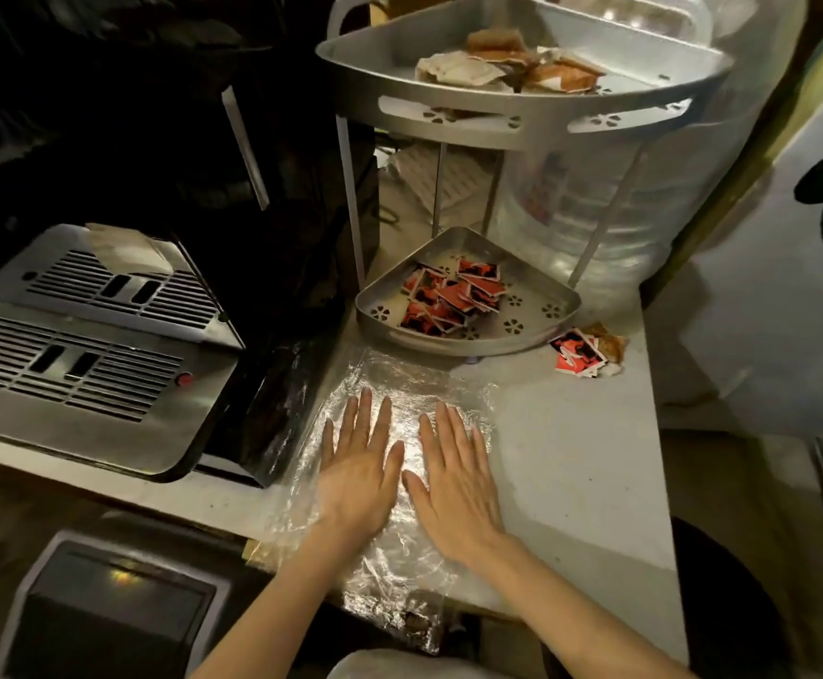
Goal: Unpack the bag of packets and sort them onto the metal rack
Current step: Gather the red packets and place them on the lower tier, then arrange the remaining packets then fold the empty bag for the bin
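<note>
Clear plastic bag (402, 379) lies flattened on the white counter (576, 463), crinkled and glossy, its near end hanging over the counter edge. Left hand (358, 475) and right hand (456, 485) both rest palm-down on it side by side, fingers spread flat, gripping nothing.

Metal rack (522, 115) stands at the far end of the bag. Lower tray (541, 316): pile of red-and-black packets (451, 298). Upper tray (375, 71): brown and white packets (507, 66). A few loose packets (583, 352) lie on the counter, right of the lower tray. Steel grated machine (81, 335) sits at left.
</note>
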`<action>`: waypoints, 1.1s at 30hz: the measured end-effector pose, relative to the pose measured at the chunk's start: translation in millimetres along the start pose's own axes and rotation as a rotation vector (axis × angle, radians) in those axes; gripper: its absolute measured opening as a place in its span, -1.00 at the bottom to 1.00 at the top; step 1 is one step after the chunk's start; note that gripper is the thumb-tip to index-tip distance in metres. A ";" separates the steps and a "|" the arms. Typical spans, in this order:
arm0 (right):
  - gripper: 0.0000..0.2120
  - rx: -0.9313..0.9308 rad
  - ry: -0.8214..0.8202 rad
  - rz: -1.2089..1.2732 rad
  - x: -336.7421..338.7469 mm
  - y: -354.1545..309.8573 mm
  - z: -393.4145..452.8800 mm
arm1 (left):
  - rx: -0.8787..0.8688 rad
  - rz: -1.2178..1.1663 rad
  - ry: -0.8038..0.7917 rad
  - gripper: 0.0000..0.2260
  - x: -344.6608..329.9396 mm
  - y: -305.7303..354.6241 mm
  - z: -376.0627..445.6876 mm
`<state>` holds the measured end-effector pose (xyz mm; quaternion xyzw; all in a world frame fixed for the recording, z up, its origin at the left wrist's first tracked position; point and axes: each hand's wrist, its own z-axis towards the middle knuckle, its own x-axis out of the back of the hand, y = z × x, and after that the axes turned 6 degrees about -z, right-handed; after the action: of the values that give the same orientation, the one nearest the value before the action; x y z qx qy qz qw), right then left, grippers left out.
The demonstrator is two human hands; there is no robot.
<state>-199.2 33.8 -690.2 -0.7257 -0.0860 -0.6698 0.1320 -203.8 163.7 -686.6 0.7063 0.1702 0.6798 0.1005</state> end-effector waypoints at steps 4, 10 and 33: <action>-0.41 0.004 -0.035 -0.008 -1.2 0.4 2.1 | 0.000 0.018 -0.017 -0.51 -3.5 -2.4 2.7; -0.39 0.000 -0.076 0.008 -1.4 1.6 3.4 | -0.004 0.053 -0.129 -0.41 3.1 -0.3 5.2; -0.73 -0.374 0.244 0.941 73.4 181.7 41.8 | -0.431 0.194 -0.528 -0.55 62.2 167.9 104.8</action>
<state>-98.3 -129.9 -633.9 -0.6137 0.3866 -0.6216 0.2959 -81.0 41.8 -572.2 0.8330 -0.0769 0.5006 0.2227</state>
